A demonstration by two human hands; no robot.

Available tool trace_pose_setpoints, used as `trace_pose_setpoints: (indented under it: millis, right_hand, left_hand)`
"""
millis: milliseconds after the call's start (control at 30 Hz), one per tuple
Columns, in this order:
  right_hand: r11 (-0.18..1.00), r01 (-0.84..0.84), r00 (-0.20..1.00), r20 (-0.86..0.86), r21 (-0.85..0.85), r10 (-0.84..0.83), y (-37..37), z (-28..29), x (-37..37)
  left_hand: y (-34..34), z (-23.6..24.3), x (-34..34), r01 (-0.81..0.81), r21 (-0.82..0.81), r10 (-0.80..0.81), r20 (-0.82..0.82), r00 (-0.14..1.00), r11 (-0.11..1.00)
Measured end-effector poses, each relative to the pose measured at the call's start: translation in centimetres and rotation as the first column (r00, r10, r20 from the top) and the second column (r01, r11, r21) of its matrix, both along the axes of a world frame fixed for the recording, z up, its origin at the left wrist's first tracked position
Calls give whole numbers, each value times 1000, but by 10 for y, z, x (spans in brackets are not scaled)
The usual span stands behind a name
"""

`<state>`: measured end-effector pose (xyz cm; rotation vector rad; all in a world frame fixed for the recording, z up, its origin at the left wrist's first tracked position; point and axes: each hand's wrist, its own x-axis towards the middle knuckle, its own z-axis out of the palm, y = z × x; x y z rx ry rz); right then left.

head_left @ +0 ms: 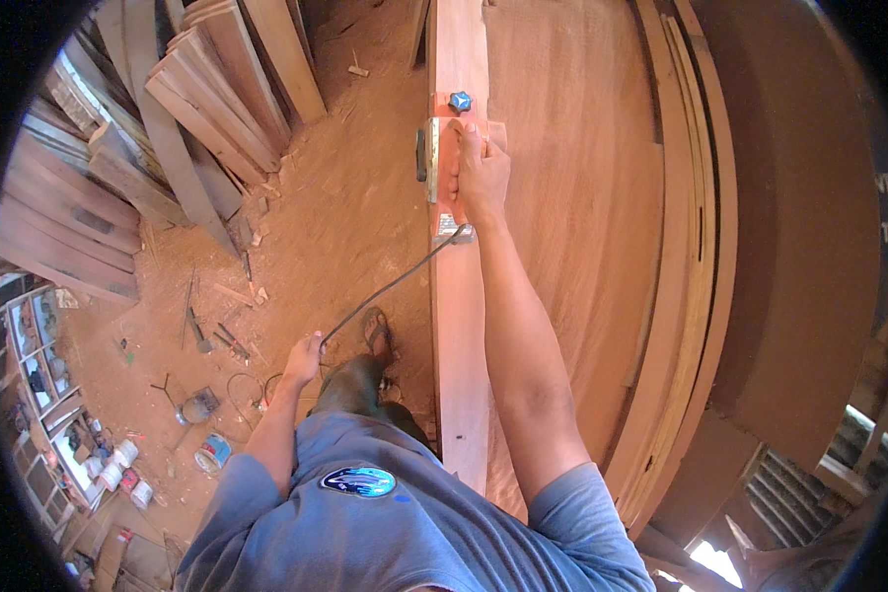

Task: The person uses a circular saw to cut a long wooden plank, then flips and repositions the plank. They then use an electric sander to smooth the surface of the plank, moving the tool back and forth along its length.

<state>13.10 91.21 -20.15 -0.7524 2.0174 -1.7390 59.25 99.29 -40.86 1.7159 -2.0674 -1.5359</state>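
Observation:
My right hand (481, 170) grips the handle of an orange electric planer (444, 158) that sits on a long, narrow wooden plank (462, 326) running away from me. A blue knob (460, 101) tops the planer's front. My left hand (304, 359) hangs lower at my side, closed around the planer's dark power cord (390, 286), which stretches from the tool's rear down to that hand.
A wide reddish board (582, 197) lies right of the plank, with curved wooden strips (686, 296) beyond it. Planks (207, 99) lean at upper left. Sawdust floor (326, 217), scattered tools (202, 331), paint cans (212, 454) and shelves (44, 385) lie at left.

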Motion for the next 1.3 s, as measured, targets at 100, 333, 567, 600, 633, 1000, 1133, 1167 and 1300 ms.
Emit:
trace_pose_setpoints:
  millis: [100,333,567,600,633,1000,1133,1167,1300]
  right_hand:
    - [996,-6,998,56,88,1,-20,12,-9]
    - [999,-12,995,101,34,8,-94,36,-40]
    - [995,-19,998,64,94,13,-144,45,-62]
    - [997,-8,999,46,80,4,-152,46,-68]
    - [993,-6,998,56,122,-1,-162,47,-74]
    - [975,37,993,-120,220,-11,-279,62,-128]
    - [964,116,956,-290,241,-42,-327,67,-147]
    - [968,105,959,-282,227,-38,-337,70,-148]
    - [974,92,955,-295,209,-26,-374,88,-160]
  left_hand:
    - [-19,6,-16,-55,52,56,-12,998,997]
    - [-91,35,-44,-39,1,39,-55,998,999]
    - [-128,45,-61,-27,8,27,-65,998,1000]
    - [-138,47,-66,-18,12,19,-64,998,1000]
    - [-149,50,-72,-8,15,9,-62,998,1000]
    - [-284,101,-143,109,-3,-108,121,987,994]
    - [-329,107,-152,94,44,-99,133,986,995]
    - [-335,105,-153,79,48,-85,142,986,996]
    - [-368,113,-165,-8,-6,8,93,996,1000]
